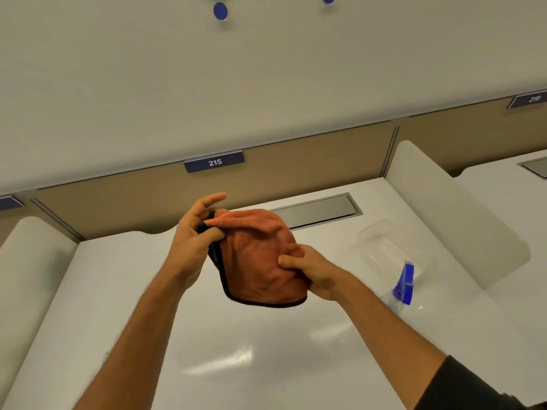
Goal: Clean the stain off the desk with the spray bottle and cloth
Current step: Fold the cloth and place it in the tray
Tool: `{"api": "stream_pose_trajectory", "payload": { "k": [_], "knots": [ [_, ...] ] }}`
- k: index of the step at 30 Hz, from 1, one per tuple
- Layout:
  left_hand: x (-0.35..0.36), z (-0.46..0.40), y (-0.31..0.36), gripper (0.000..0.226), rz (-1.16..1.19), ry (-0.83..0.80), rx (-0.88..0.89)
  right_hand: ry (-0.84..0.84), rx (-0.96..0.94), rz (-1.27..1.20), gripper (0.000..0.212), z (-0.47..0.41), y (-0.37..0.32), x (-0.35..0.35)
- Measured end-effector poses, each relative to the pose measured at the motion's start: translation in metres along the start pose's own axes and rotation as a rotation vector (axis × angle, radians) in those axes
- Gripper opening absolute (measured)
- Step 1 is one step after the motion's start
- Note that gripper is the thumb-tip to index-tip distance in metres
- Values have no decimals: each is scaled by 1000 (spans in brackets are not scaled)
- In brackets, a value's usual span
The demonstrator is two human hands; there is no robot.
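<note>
Above the desk (266, 350): cloth (260, 258) held up between both hands.
Left hand (192, 241): pinches its top corner.
Right hand (310, 270): clamps its right edge.
Spray bottle (399, 288): stands right of the hands, untouched.

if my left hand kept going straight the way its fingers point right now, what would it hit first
The left hand, gripping the orange cloth, points up and away. It would likely meet the tan partition panel near the 215 label first, though depth is hard to judge.

A shared study hall or office; numbered plate (214, 162) above partitioned white desk (236, 335).
</note>
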State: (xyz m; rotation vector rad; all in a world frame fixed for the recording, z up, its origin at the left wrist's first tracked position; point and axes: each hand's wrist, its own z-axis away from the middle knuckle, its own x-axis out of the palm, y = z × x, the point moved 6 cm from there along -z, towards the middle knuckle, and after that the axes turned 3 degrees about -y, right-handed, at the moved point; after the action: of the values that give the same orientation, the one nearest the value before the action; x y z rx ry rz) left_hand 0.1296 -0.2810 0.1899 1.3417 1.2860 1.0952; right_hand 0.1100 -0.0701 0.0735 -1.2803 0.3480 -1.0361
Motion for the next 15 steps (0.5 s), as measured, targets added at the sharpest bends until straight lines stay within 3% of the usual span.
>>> {"api": "stream_pose_trajectory", "payload": {
  "k": [3,8,11,13,15],
  "knots": [
    [-23,6,0,76,-48,-90,-77,-15,-69,63,48,2,-41,-9],
    [-8,12,-30,100,-104,-331,-397,-154,-57,369,45,7,-90,3],
    [24,12,-51,84,-129,-488,-482,-253,38,567,43,6,-104,10],
    [36,7,-63,75,-109,-459,-488,-232,65,577,40,5,-108,3],
    [42,0,-72,78,-21,-334,-485,-78,55,408,39,3,-106,-16]
  ]
}}
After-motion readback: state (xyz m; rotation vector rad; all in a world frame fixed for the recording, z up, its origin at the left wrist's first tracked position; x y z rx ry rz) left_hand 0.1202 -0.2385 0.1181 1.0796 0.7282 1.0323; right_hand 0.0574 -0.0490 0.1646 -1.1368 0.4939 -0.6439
